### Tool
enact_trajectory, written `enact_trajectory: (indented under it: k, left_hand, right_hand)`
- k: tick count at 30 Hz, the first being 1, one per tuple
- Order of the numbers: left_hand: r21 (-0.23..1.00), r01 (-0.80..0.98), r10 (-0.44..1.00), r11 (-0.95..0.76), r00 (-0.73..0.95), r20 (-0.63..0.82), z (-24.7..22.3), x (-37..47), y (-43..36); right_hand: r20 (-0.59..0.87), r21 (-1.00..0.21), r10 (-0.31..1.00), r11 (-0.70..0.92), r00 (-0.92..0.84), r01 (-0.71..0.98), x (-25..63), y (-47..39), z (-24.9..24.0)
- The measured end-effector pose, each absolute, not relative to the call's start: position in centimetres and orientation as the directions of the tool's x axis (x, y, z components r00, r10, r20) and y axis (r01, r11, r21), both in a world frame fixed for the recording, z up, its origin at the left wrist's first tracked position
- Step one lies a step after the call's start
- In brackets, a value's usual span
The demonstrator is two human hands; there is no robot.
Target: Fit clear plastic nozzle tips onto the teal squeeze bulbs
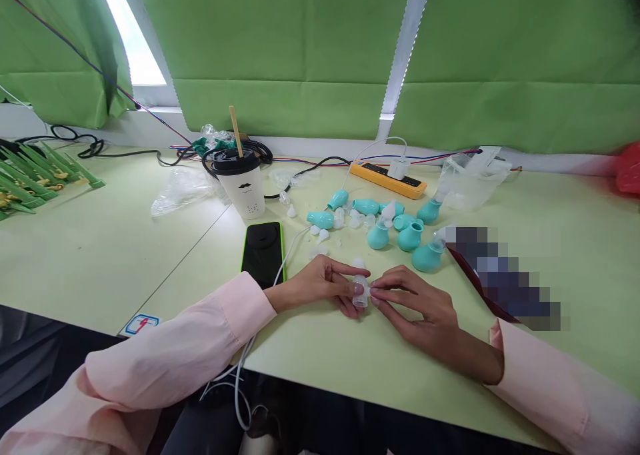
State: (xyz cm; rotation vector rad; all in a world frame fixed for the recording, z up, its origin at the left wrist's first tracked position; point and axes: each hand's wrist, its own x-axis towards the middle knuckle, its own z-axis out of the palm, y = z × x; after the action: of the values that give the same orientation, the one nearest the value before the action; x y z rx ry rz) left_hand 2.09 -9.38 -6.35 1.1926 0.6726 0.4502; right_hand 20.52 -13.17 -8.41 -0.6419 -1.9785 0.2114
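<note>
Near the middle of the table, my left hand [333,285] is closed round a translucent plastic piece [360,298]. From the right, my right hand [417,305] pinches a small whitish part [369,291] against the side of that piece. Just beyond my fingers lie several teal rubber bulbs, one of them an open-mouthed bulb [409,236], and another with a clear part in its neck [427,257]. Small clear and white plastic pieces [355,219] are scattered among the bulbs.
A black phone with a green edge [263,252] and a lidded paper cup [243,188] stand left of the bulbs. An orange power strip [389,179] is behind them. A white cable [295,244] passes my left wrist. Green racks [35,175] are far left.
</note>
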Motion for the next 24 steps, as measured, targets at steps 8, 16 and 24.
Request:
enact_trajectory:
  k: [8,16,24]
  left_hand:
    - [0.945,-0.041,0.666,0.324,0.72,-0.197,-6.35,1.95,-9.42]
    - [0.939,-0.037,0.645,0.343,0.736,-0.207,-6.42,1.83,-9.41]
    - [0.945,-0.05,0.576,0.322,0.803,-0.154,-6.05,1.83,-9.56]
  right_hand:
    - [0.655,-0.499,0.615,0.788,-0.44,0.36,20.45,-13.85,-8.21]
    - [0.507,-0.736,0.728,0.644,-0.461,0.209,20.72,-13.49,-8.05]
    - [0.356,-0.885,0.891,0.419,-0.283,0.205,20.42,-12.98,-8.7]
